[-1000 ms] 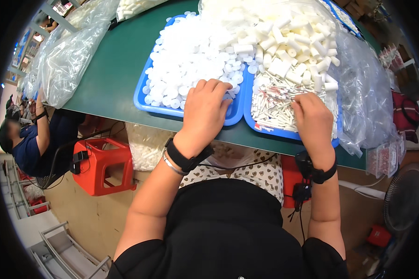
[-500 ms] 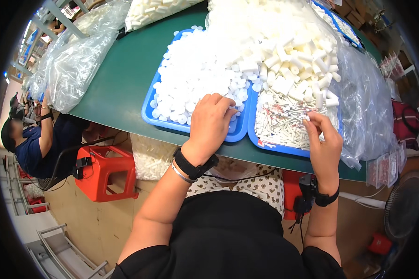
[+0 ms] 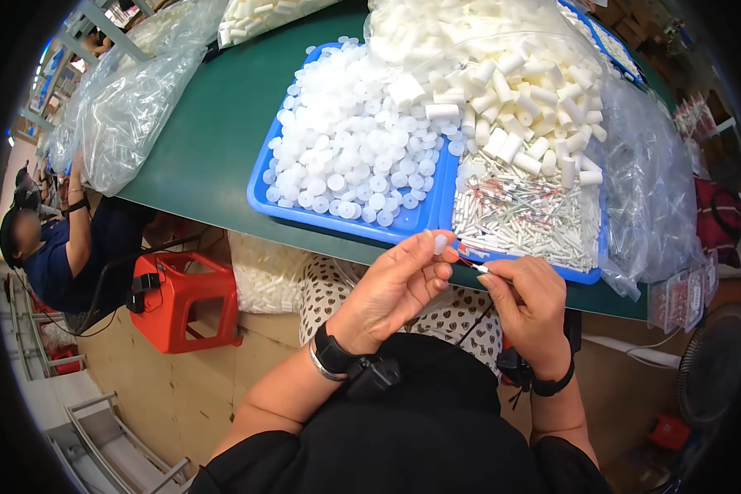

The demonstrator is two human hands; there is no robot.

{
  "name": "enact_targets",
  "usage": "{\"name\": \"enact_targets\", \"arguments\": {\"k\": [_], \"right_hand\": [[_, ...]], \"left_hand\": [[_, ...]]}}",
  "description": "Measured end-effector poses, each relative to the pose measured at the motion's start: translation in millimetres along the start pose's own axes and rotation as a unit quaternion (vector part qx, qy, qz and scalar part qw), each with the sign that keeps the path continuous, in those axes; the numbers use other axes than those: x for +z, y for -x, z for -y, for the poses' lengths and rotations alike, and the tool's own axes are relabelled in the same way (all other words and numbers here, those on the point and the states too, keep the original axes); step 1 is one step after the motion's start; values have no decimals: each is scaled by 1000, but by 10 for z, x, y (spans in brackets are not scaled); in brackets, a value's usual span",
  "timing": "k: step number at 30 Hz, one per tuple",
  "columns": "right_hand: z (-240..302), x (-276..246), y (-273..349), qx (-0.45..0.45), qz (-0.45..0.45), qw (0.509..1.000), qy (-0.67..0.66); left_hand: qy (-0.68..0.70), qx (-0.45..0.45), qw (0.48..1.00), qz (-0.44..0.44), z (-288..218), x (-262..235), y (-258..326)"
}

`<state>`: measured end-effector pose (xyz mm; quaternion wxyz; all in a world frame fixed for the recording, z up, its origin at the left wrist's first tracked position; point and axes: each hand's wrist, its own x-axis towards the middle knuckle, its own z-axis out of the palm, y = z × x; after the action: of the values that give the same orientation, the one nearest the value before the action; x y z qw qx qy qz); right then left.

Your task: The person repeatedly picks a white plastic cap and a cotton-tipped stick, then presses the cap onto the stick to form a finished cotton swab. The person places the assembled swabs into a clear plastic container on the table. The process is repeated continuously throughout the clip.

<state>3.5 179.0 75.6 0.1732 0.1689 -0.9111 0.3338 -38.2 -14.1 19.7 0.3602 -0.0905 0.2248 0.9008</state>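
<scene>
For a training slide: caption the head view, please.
Left hand pinching a small white cap, right hand holding a thin white stick, before blue trays.

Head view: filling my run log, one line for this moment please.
left hand: pinches white cap | right hand: pinches thin white tube | both held before blue trays

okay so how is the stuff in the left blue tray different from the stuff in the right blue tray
The left blue tray holds one kind of part: small round white caps, flat and disc-like. The right blue tray holds two kinds: thick cream cylinders heaped toward the far side, and thin white tubes with red wire ends toward the near side. The caps lie in a fairly even heap; the right tray's parts are long and lie crisscrossed. Both trays sit side by side on the green table, piled full.
</scene>
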Motion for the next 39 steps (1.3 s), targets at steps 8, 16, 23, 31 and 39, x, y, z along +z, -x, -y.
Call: {"name": "enact_targets", "arguments": {"k": [8, 16, 23, 31, 39], "right_hand": [[-28, 59, 28, 7, 10, 1000, 17], [11, 18, 22, -21, 29, 997, 66], [-25, 176, 113, 61, 32, 997, -44], [-61, 300, 125, -25, -8, 997, 70], [-160, 286, 114, 8, 31, 999, -32]], "left_hand": [[81, -29, 995, 43, 93, 9, 1], [-42, 10, 999, 8, 119, 29, 20], [-52, -3, 999, 15, 254, 5, 16], [-14, -11, 999, 26, 336, -32, -36], [-48, 2, 999, -11, 289, -15, -41]]}}
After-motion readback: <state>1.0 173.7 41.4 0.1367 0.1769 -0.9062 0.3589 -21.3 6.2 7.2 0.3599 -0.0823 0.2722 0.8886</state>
